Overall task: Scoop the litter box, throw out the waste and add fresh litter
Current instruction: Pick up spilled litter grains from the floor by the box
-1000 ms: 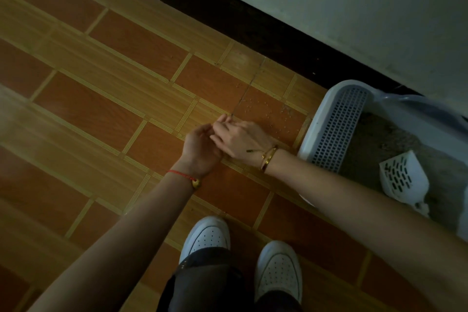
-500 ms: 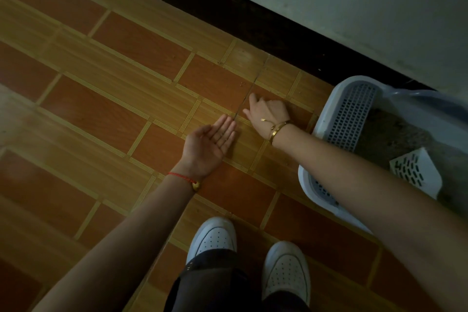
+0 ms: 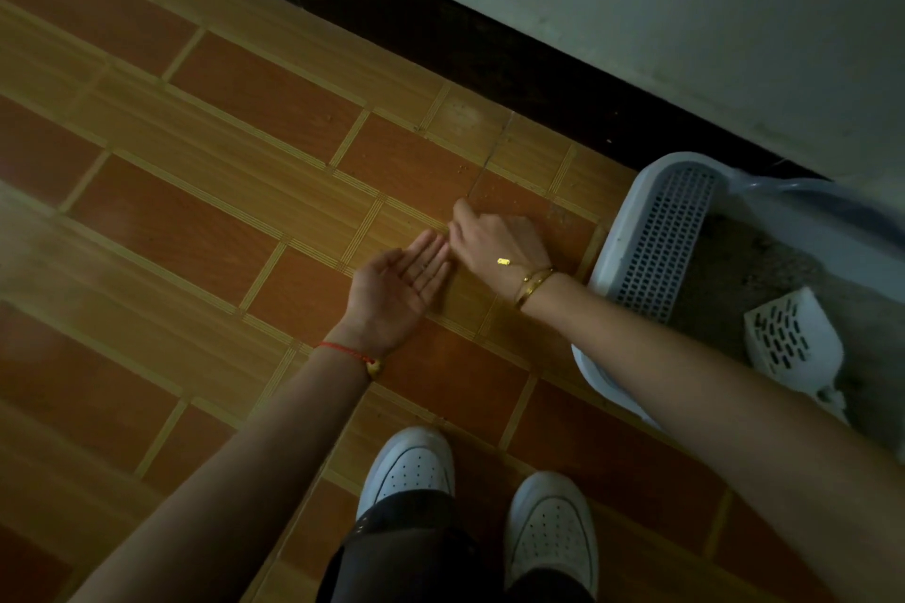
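Head view: left hand [image 3: 392,289] lies palm-up, fingers straight, empty. Right hand [image 3: 499,242] at its 1 o'clock, palm down, fingers blurred, grip unclear. Litter box [image 3: 612,260] at 3 o'clock holds the scoop [image 3: 793,343].

The floor [image 3: 220,171] under me is tiled in red-brown bricks framed by tan, wood-grained strips with fine ribbed lines. It runs to a dark skirting [image 3: 440,29] on the far side. My left shoe [image 3: 416,465] and right shoe [image 3: 548,524], both white, stand side by side at the near edge. The litter box [image 3: 631,211] sits on the tiles at the right, close to the skirting. A few loose grains [image 3: 512,205] lie scattered just left of it. My left hand [image 3: 396,289] lies palm up low on the tiles, and my right hand [image 3: 494,242] is beside it, fingers down on the floor.
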`<state>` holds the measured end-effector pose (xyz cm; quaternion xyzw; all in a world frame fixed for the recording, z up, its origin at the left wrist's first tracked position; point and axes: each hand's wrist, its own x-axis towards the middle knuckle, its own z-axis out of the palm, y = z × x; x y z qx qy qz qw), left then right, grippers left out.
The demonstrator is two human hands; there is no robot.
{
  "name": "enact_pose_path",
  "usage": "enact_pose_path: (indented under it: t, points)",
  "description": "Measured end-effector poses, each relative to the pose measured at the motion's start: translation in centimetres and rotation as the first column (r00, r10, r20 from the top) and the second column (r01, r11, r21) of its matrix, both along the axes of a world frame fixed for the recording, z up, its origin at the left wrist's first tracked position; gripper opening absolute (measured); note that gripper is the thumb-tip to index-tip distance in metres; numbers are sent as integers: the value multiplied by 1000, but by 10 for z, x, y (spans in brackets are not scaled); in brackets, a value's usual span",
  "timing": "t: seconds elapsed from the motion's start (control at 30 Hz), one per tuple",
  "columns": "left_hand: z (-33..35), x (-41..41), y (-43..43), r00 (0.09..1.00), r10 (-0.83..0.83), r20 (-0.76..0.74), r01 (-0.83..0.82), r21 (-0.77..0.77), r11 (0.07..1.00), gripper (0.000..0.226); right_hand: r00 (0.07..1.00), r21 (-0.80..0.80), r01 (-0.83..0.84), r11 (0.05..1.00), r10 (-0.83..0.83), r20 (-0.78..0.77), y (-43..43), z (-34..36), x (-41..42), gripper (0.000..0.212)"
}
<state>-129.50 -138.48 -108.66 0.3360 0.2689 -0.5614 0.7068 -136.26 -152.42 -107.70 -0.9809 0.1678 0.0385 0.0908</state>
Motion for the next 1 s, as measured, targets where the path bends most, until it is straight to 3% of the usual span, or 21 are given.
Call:
enact_pose_path:
  t: [0.07, 0.17, 0.27, 0.37, 0.43, 0.57, 0.73, 0.83, 1.0]
  points:
    - [-2, -1, -1, 1000, 25, -1, -25, 9, 1000, 43, 984, 67, -131, 989, 121, 134, 13, -1, -5, 20]
    - [-2, -1, -3, 999, 36, -3, -35, 37, 999, 37, 973, 151, -191, 970, 167, 158, 21, -7, -1, 24]
    - [2, 0, -3, 999, 38, -29, -38, -24, 999, 40, 990, 186, 50, 981, -73, 118, 1, -4, -3, 27]
    - [4, 2, -2, 999, 33, -30, -34, -36, 999, 41, 956, -28, 283, 959, -284, -79, -39, -4, -18, 23]
    - [2, 1, -3, 999, 38, -37, -38, -21, 999, 41, 925, -139, 324, 936, -344, -159, -57, -6, -25, 34]
    - [2, -2, -5, 999, 13, -32, -14, -24, 1000, 41, 909, -210, 188, 960, -251, -334, -53, -30, -22, 48]
    - [3, -2, -4, 1000, 1, -19, -2, -25, 1000, 41, 911, -321, 59, 945, -183, -370, -43, -35, -22, 33]
    - [2, 0, -4, 1000, 4, -23, -4, -11, 1000, 42, 900, -365, -38, 930, -127, -417, -35, -36, -23, 34]
    - [3, -4, -5, 1000, -3, -9, 3, -2, 1000, 41, 913, -404, -66, 912, -108, -393, -37, -40, -22, 39]
